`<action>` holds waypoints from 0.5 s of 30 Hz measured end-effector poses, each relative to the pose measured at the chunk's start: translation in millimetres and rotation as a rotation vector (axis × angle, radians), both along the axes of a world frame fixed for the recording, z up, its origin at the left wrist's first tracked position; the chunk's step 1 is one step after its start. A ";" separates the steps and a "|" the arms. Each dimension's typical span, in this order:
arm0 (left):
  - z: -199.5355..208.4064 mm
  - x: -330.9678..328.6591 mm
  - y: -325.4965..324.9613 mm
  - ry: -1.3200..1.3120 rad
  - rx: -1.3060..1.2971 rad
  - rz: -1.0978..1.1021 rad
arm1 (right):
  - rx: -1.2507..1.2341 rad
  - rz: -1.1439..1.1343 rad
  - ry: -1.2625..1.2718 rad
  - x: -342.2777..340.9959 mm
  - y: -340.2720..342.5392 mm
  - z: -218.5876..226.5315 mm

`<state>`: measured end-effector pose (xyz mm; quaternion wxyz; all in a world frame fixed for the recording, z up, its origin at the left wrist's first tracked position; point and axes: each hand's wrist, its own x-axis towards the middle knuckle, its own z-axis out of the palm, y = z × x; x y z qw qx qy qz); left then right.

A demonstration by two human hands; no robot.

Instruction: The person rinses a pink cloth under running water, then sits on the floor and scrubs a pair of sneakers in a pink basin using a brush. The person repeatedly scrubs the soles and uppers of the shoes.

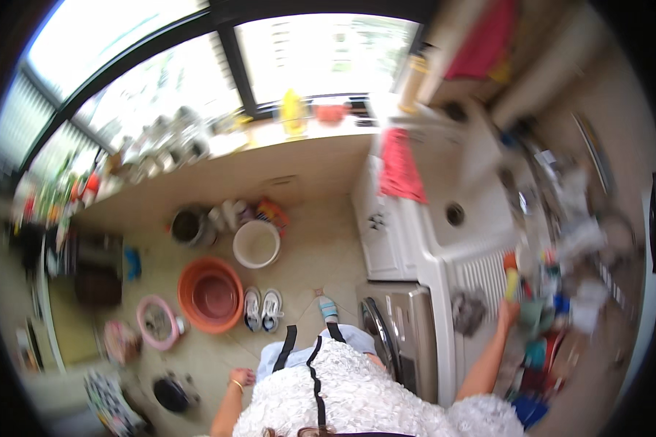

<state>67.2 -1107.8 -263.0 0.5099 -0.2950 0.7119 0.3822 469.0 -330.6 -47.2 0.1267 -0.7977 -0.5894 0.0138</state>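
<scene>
**Right Hand (509, 313) Met Yellow Bottle (512, 285) at Sink's Edge**

A person in a white textured top stood beside a white sink (481, 222), right arm stretched to its right edge. There the yellow bottle, topped in orange-red, stood out beside the ribbed washboard (479, 279). The right fingers were bent at the bottle's lower end and appeared to touch it; blur hid how far they wrapped around it, so a firm grip could not be confirmed. A crumpled gray cloth (469, 309) lay near the washboard's lower right corner, and a red cloth (402, 167) hung over the sink's upper left corner. The left hand (243, 376), a bracelet (237, 385) at its wrist, hung beside the person's trousers, fingers loosely curled and partly spread. An orange basin (211, 326) and white sneakers (271, 309) rested on the floor nearby.
</scene>
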 end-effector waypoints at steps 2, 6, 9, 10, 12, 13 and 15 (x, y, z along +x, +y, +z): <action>8.0 42.8 -22.4 -0.003 -0.073 0.121 | 0.349 0.178 -0.082 1.8 22.3 -10.6; 45.1 85.8 -9.4 -0.058 -0.209 0.158 | 0.082 0.526 0.308 -160.4 -17.3 102.4; 46.8 127.6 -24.1 -0.067 -0.207 0.280 | 0.121 0.960 0.471 -255.6 -29.7 87.6; 44.3 141.2 -29.4 -0.054 -0.189 0.321 | 0.104 1.028 0.505 -300.0 -53.1 86.4; 47.1 184.2 -45.4 -0.031 -0.193 0.433 | -0.086 1.108 0.577 -376.6 -117.2 86.3; 46.8 198.0 -55.0 -0.009 -0.193 0.483 | -0.249 1.105 0.611 -407.2 -153.7 85.5; 49.1 242.6 -75.8 -0.068 -0.157 0.692 | -0.375 1.228 0.859 -455.8 -233.5 60.5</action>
